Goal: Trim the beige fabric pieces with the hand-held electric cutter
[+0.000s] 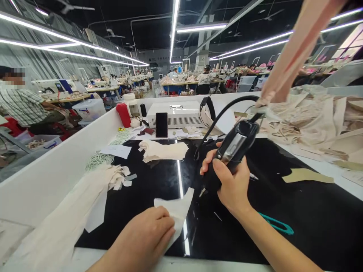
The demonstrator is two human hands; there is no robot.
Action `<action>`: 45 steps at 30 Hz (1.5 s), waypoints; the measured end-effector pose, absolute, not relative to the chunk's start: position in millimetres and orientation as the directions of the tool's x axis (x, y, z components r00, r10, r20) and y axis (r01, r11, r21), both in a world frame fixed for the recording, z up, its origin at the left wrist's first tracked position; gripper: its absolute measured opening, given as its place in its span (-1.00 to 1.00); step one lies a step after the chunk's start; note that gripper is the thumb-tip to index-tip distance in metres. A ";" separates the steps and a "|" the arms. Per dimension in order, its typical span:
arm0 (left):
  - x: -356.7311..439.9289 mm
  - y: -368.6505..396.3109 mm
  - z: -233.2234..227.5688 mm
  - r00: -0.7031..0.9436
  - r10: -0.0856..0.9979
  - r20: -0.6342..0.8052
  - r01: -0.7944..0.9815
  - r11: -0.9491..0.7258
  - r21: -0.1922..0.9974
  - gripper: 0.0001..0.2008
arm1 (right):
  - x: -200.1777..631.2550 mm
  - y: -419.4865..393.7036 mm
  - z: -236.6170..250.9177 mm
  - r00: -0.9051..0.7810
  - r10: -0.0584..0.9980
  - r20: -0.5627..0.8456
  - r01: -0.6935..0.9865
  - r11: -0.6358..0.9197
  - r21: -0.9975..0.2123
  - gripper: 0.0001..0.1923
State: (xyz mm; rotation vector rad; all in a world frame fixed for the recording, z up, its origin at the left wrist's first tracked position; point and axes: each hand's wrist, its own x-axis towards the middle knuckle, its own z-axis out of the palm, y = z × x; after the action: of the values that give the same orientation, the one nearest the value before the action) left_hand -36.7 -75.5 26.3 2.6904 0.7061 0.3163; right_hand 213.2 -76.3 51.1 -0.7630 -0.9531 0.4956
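Black glossy worktop (283, 211): bounded by a white wall (56, 166) running from 9 to 11 o'clock; a ceiling light shows as a bright streak down its centre.

Loose cream fabric heap (312, 121): at 2 o'clock, well apart from both hands.

Long cream strips (70, 215): at 8 o'clock, lying along the wall side.

White box unit (181, 113): at 12 o'clock, with a dark phone (161, 124) upright against its front.

Black handheld tool (232, 151): elongated dark body with a grey panel on top, tilted, its fine metal tip pointing down toward 7 o'clock and just above the worktop; a black cable loops off its upper end. The right hand (231, 187) is wrapped firmly round the lower half of the body, thumb lying along the top.

White fabric piece (178, 207): small, curved edge, flat on the worktop at 6 o'clock, just beside the tool tip. The left hand (150, 230) lies flat, fingers pressing its near corner down.

Teal scissors (278, 226): at 4 o'clock, partly hidden by the right forearm.
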 end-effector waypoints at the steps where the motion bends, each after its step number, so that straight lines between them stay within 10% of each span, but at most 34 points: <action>1: -39.2 -75.8 30.8 0.853 0.514 0.092 0.437 -0.799 0.412 -0.78 | 209.8 -74.7 51.7 0.498 0.685 0.532 -0.060 0.639 -0.767 -0.70; 7: -31.7 -42.7 48.2 0.868 0.480 0.128 0.386 -0.814 0.434 -0.83 | 190.7 -72.9 58.6 0.477 0.721 0.503 -0.111 0.618 -0.778 -0.75; 13: -2.2 -7.7 46.6 0.947 0.318 -0.038 0.298 -0.831 0.469 -0.45 | 182.1 -74.7 61.4 0.471 0.732 0.492 -0.078 0.590 -0.803 -0.76; 45: 2.2 -3.3 57.0 0.959 0.245 -0.141 0.282 -0.865 0.416 -0.27 | 164.8 -80.8 62.0 0.441 0.785 0.435 -0.098 0.524 -0.846 -0.75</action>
State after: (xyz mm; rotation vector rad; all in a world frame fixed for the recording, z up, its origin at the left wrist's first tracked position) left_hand 2.2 -3.3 57.0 2.6658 0.3772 -0.1158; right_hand 164.8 -80.8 62.0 -0.8509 -0.9602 0.6389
